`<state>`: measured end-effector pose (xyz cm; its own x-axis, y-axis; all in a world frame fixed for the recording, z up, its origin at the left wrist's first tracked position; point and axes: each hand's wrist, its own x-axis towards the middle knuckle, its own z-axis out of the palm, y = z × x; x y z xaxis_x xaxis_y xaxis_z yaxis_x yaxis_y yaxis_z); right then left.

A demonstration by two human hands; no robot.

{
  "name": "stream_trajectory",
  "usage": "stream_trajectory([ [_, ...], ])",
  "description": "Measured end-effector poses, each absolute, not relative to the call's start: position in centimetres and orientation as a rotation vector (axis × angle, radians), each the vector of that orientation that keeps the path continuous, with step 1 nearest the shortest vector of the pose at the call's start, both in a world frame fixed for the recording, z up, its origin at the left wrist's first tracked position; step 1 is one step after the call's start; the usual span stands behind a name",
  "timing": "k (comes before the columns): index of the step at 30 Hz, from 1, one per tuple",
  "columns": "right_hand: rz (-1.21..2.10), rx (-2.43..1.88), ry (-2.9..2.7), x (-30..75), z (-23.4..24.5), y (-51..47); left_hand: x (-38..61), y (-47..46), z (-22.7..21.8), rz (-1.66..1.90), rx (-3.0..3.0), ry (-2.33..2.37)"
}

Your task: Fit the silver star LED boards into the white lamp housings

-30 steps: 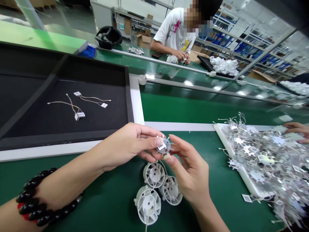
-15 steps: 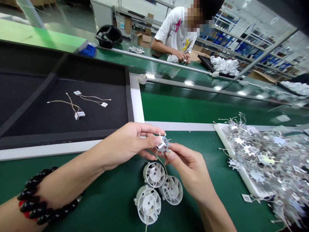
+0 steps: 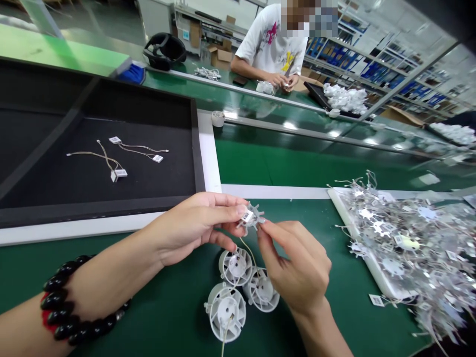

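Between both hands, above the green bench, is a small grey star-shaped part (image 3: pixel 255 216) with a white QR-code label (image 3: pixel 247 215) on its left side. My left hand (image 3: pixel 208 218) pinches it between thumb and fingers from the left. From the right, the thumb and forefinger of my right hand (image 3: pixel 293 258) grip its lower right edge. A thin cable (image 3: pixel 247 245) hangs below the part. Three white round fan housings, a rear one (image 3: pixel 236 266), a right one (image 3: pixel 263 289) and a front one (image 3: pixel 226 312), stand close together beneath my hands.
A heap of star-shaped parts with cables and labels (image 3: pixel 405 238) covers the right side. On the left, a black tray (image 3: pixel 156 186) holds several labelled cable pieces (image 3: pixel 119 173). Across a green strip, a person (image 3: pixel 277 49) works beside a pile of white parts (image 3: pixel 345 99).
My right hand has turned, its fingers curling in more, and still grips the part's edge. The part has tilted between my hands. The view has shifted slightly.
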<state>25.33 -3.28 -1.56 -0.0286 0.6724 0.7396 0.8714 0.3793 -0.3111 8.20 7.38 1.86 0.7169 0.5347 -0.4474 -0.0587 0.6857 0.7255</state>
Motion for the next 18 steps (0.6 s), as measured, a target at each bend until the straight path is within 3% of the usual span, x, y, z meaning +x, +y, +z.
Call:
stream_trajectory([
  [10,-0.704,-1.361,-1.784,25.8,-2.2,-4.9,9.1,6.2,2.4,0.291,0.443,0.603],
  [18,-0.614,-1.42,-1.759,25.8,-1.9,-3.5,8.8,6.5,2.5,0.351,0.455,0.569],
])
